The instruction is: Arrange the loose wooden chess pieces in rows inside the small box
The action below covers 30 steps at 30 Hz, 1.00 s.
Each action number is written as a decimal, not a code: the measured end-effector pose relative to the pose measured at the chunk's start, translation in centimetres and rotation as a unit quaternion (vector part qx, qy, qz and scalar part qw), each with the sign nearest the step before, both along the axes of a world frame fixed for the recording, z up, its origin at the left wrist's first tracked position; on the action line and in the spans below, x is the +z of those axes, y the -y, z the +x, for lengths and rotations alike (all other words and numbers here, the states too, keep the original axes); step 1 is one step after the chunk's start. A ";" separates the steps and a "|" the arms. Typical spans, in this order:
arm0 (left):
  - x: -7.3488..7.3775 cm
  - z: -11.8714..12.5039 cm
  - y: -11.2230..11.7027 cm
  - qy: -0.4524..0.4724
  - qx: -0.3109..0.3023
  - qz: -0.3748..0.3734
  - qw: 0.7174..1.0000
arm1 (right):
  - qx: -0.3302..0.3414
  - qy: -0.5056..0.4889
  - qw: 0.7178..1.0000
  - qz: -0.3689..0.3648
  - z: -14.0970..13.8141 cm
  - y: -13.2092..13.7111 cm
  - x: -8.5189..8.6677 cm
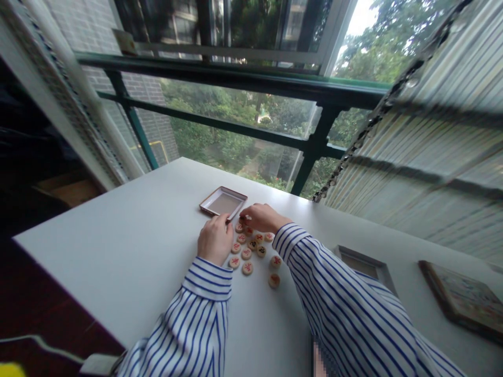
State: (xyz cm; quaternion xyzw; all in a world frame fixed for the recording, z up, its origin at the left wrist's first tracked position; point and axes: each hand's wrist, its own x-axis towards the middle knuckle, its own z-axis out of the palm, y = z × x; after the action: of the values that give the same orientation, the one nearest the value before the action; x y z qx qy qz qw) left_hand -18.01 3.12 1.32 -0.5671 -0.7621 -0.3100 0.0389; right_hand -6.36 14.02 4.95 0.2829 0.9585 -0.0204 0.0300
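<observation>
Several round wooden game pieces (251, 251) with red and black characters lie scattered on a white table (129, 246). My left hand (214, 240) rests at the left of the pile, knuckles up and fingers curled under. My right hand (262, 217) hovers over the far end of the pile with its fingertips pinched on a piece (242, 219). Just beyond both hands sits a shallow square box tray (223, 202) with a brown rim and nothing in it. Both sleeves are white with blue stripes.
A grey-framed flat box (363, 264) lies on the table to the right, and a patterned box lid (463, 301) lies further right. Behind the table a green railing (236, 78) fronts a window. A striped curtain (432, 141) hangs at the right.
</observation>
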 end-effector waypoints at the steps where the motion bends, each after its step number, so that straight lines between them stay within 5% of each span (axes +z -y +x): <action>1: 0.0 0.0 0.0 0.000 0.000 -0.001 1.000 | -0.001 0.000 1.000 0.003 0.0 0.1 0.0; 12: 0.1 0.3 -0.1 0.042 -0.010 0.024 0.999 | 0.018 -0.054 0.997 0.043 1.6 0.4 2.1; 20: 0.4 1.4 -0.1 0.186 -0.066 0.097 0.975 | 0.047 -0.148 0.986 0.064 4.4 1.4 4.0; 24: 0.8 2.6 0.0 0.322 -0.108 0.107 0.934 | 0.052 -0.177 0.980 0.077 5.5 2.9 4.5; 30: 1.7 4.8 0.5 0.524 -0.175 0.095 0.828 | 0.029 -0.219 0.973 0.074 8.0 5.2 5.5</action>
State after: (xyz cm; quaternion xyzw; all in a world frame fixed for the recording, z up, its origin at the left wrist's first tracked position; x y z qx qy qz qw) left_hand -13.23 2.63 3.04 -0.4367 -0.5228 -0.6331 -0.3676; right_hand 1.62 8.83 10.45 0.2449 0.9485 -0.0103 -0.2007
